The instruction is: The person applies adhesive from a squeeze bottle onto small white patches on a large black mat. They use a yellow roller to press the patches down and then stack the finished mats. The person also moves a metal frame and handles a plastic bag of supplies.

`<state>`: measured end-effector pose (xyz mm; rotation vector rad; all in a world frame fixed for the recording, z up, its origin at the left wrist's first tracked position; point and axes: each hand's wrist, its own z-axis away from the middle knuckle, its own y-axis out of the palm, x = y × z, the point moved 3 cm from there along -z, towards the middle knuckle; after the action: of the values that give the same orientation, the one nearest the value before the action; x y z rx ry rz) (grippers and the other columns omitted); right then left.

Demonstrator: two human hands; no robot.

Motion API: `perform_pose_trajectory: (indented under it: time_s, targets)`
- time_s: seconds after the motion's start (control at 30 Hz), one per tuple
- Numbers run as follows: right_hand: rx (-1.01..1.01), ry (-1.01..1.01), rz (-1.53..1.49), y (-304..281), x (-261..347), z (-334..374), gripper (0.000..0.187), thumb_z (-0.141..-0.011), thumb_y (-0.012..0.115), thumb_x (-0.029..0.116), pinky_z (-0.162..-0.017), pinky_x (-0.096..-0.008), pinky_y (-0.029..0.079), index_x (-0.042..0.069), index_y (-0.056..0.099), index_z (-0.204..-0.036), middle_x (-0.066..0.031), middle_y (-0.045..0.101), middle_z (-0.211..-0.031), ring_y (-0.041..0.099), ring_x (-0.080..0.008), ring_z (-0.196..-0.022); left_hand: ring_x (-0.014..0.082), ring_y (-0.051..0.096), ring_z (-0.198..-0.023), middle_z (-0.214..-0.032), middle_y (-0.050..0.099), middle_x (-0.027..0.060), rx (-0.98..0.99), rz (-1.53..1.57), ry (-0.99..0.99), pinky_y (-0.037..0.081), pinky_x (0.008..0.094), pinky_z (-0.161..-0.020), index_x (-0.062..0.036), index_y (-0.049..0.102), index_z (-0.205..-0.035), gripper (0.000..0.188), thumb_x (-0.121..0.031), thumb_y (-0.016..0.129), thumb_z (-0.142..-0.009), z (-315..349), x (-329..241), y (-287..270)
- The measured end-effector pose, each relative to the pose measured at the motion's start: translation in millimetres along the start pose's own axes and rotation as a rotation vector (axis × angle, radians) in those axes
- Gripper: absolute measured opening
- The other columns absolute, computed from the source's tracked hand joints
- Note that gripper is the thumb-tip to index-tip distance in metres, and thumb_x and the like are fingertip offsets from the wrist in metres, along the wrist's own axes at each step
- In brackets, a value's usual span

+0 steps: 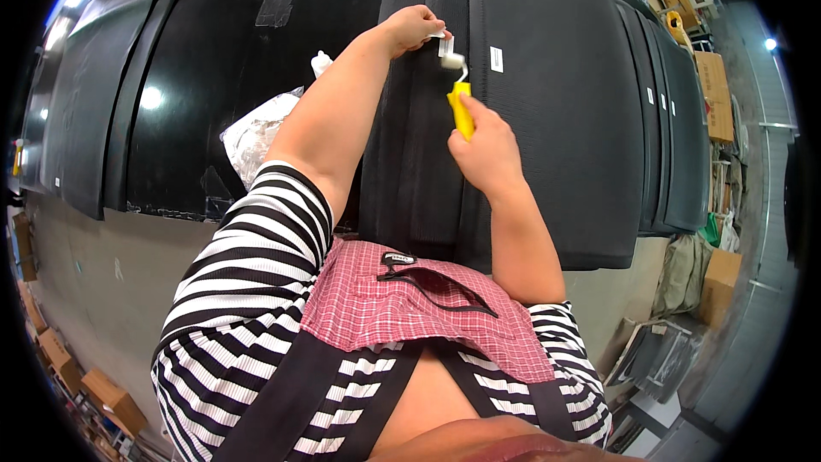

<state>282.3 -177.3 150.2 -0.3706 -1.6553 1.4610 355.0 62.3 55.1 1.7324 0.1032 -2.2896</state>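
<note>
My right hand [489, 144] is closed around the yellow handle of a small roller [462, 111]. Its white roller head points away from me, over the black sheet material. My left hand [412, 30] reaches farther out, fingers pinched on a small white label [441, 35]. A white piece beside those fingertips hangs down close to the roller head; whether they touch, I cannot tell. Beneath both hands lies a ridged black strip of the sheet [419, 137]. Just right of the roller, another white label [496, 59] lies flat on a smooth black panel [556, 120].
A clear plastic bag [256, 133] with white contents and a white bottle [321, 62] are on the glossy black table [184, 120] to the left. More black panels [671, 120] with labels are stacked at right. Cardboard boxes [714, 94] line the far right.
</note>
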Motion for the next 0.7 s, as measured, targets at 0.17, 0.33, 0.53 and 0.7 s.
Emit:
perform_pose_trajectory:
  time_s: [0.17, 0.33, 0.53, 0.7]
  targets:
    - [-0.173, 0.035, -0.19, -15, -10, -4, 0.056, -0.083, 0.061, 0.018, -0.096, -0.047, 0.051, 0.003, 0.058, -0.137, -0.0243, 0.067, -0.115, 0.064, -0.0417, -0.108, 0.0064, 0.037, -0.06, -0.111, 0.074, 0.0101, -0.065, 0.096, 0.127, 0.039, 0.0215, -0.055, -0.0053, 0.055, -0.103, 0.01, -0.015, 0.057, -0.103, 16, -18, 7]
    - [-0.14, -0.039, -0.155, -3, -11, -23, 0.057, -0.084, 0.061, 0.02, -0.095, -0.047, 0.051, 0.004, 0.058, -0.138, -0.0234, 0.067, -0.114, 0.064, -0.0411, -0.108, 0.0102, 0.051, -0.068, -0.097, 0.073, 0.0111, -0.351, 0.284, 0.339, 0.045, 0.0264, -0.064, -0.0026, 0.056, -0.097, 0.014, -0.016, 0.061, -0.1, 48, -32, 12]
    - [-0.029, -0.028, -0.017, 4, -8, -37, 0.057, -0.084, 0.062, 0.02, -0.096, -0.0454, 0.051, 0.007, 0.059, -0.139, -0.0212, 0.067, -0.115, 0.064, -0.0383, -0.109, 0.0126, 0.062, -0.079, -0.087, 0.067, 0.0072, -0.535, 0.217, 0.498, 0.051, 0.0298, -0.074, -0.0029, 0.057, -0.093, 0.011, -0.012, 0.062, -0.098, 147, 37, 82]
    - [0.062, 0.003, 0.063, 5, -7, -45, 0.056, -0.085, 0.06, 0.021, -0.098, -0.0459, 0.05, 0.008, 0.058, -0.14, -0.0211, 0.067, -0.116, 0.063, -0.0378, -0.112, 0.014, 0.062, -0.084, -0.092, 0.066, 0.006, -0.199, 0.025, 0.431, 0.051, 0.0276, -0.079, -0.0027, 0.057, -0.098, 0.005, -0.005, 0.061, -0.099, 210, 76, 98]
